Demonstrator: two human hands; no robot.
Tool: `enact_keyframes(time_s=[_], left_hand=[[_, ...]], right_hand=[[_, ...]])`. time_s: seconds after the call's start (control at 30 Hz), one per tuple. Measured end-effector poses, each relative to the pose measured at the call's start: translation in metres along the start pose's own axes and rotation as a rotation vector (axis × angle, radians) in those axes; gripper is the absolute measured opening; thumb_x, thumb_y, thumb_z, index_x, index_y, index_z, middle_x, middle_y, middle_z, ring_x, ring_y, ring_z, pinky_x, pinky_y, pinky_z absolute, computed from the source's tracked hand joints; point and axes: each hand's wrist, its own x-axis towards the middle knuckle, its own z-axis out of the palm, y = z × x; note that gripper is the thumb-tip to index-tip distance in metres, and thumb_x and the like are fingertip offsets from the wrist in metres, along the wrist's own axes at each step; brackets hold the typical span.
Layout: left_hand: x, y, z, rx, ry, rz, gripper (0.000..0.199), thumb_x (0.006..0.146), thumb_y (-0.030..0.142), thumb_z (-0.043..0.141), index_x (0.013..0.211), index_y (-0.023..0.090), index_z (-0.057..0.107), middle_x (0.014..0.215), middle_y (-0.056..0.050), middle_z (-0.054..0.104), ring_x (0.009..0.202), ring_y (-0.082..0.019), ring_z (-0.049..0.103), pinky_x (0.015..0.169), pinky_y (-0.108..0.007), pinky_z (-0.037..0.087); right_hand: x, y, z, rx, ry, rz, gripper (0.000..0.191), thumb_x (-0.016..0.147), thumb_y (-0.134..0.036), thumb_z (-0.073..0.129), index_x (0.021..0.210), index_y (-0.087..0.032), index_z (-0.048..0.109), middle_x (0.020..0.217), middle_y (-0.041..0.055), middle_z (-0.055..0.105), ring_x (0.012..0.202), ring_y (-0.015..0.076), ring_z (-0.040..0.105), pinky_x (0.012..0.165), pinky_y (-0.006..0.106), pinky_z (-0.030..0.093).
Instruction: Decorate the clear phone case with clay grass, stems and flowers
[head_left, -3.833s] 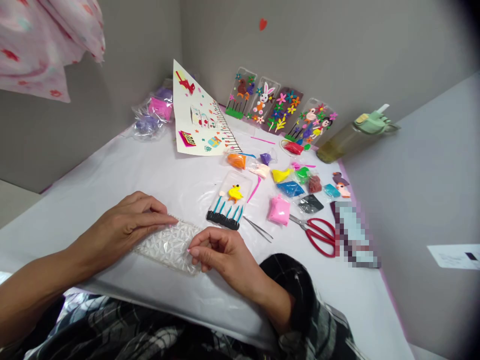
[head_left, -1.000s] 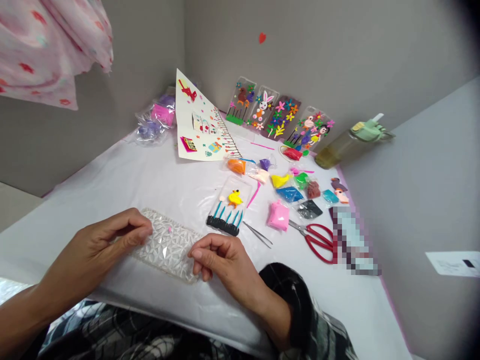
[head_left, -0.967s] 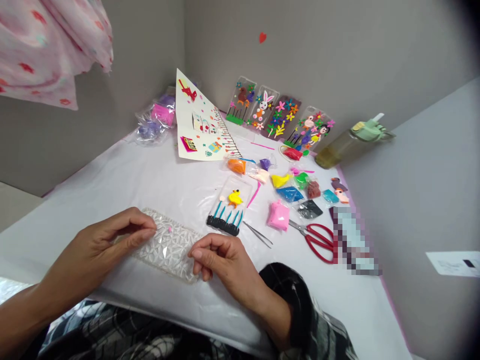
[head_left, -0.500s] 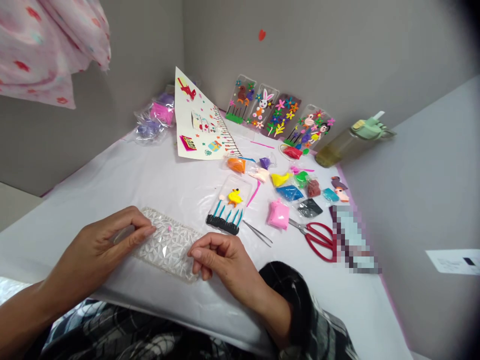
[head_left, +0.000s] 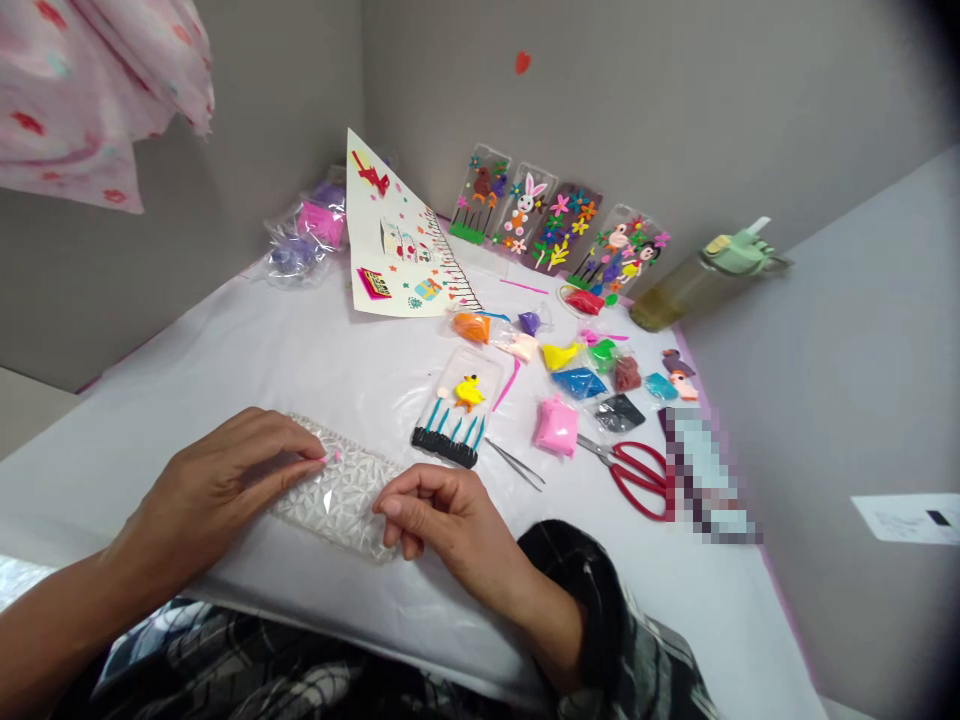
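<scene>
A clear case with a faceted, textured surface (head_left: 337, 510) lies on the table in front of me. On it sits a tiny pink bit of clay (head_left: 337, 455). My left hand (head_left: 240, 470) reaches over the left end, thumb and forefinger pinched on another small pink piece of clay (head_left: 321, 460) right beside that bit. At the right end is my right hand (head_left: 435, 520), its fingers curled and pinched; what lies between them is hidden. Beyond the hands rests a clear phone case (head_left: 491, 375) with a yellow clay duck (head_left: 470, 392), teal stems and a black clay base.
Tweezers (head_left: 515, 464) and red-handled scissors (head_left: 637, 480) lie to the right. Beside them are a pink clay packet (head_left: 556, 428) and several other coloured packets. Decorated cases (head_left: 525, 205) lean on the wall, near a notebook page (head_left: 390, 250) and a bottle (head_left: 690, 275).
My left hand has moved slightly right over the textured case, and pink clay now shows at its fingertips. My right hand has barely moved.
</scene>
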Motion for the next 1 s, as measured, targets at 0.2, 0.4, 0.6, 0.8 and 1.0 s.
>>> enact_keyframes(time_s=[0.2,0.4,0.6,0.8,1.0], left_hand=[[-0.002,-0.004,0.002,0.018,-0.009,0.037,0.030,0.115,0.053,0.063,0.100,0.033,0.080,0.096,0.007,0.082,0.090,-0.016,0.077,0.087,-0.028,0.055],[-0.008,-0.010,0.009,-0.005,-0.039,-0.024,0.025,0.113,0.048,0.067,0.102,0.032,0.082,0.101,0.002,0.083,0.099,-0.023,0.074,0.093,-0.034,0.053],[-0.007,-0.011,0.012,-0.004,-0.035,-0.039,0.021,0.111,0.047,0.068,0.102,0.033,0.081,0.099,0.004,0.082,0.096,-0.022,0.073,0.093,-0.035,0.050],[-0.007,-0.009,0.013,0.002,-0.044,-0.058,0.019,0.111,0.047,0.068,0.103,0.034,0.079,0.100,0.004,0.081,0.098,-0.023,0.072,0.095,-0.034,0.049],[-0.009,-0.010,0.012,0.002,-0.062,-0.067,0.022,0.112,0.051,0.066,0.105,0.035,0.079,0.103,0.004,0.081,0.101,-0.023,0.072,0.096,-0.034,0.049]], right_hand=[[0.000,-0.002,0.001,0.014,-0.003,0.008,0.062,0.078,-0.076,0.096,0.084,-0.018,0.077,0.070,-0.0029,0.071,0.058,0.0085,0.054,0.062,0.024,0.048],[0.000,-0.001,-0.001,0.007,-0.010,-0.003,0.059,0.080,-0.075,0.095,0.084,-0.019,0.077,0.071,-0.0032,0.072,0.059,0.0090,0.055,0.062,0.024,0.049],[0.000,-0.001,-0.001,-0.001,-0.017,-0.013,0.058,0.082,-0.076,0.094,0.084,-0.020,0.077,0.070,-0.0032,0.071,0.058,0.0095,0.055,0.062,0.025,0.049],[-0.001,-0.001,-0.001,0.010,-0.012,0.010,0.053,0.082,-0.068,0.097,0.084,-0.019,0.078,0.071,-0.0033,0.071,0.059,0.0093,0.055,0.063,0.024,0.049],[-0.001,0.002,-0.002,-0.012,-0.017,-0.013,0.054,0.086,-0.071,0.093,0.086,-0.019,0.080,0.072,-0.0019,0.071,0.060,0.0103,0.055,0.064,0.026,0.049]])
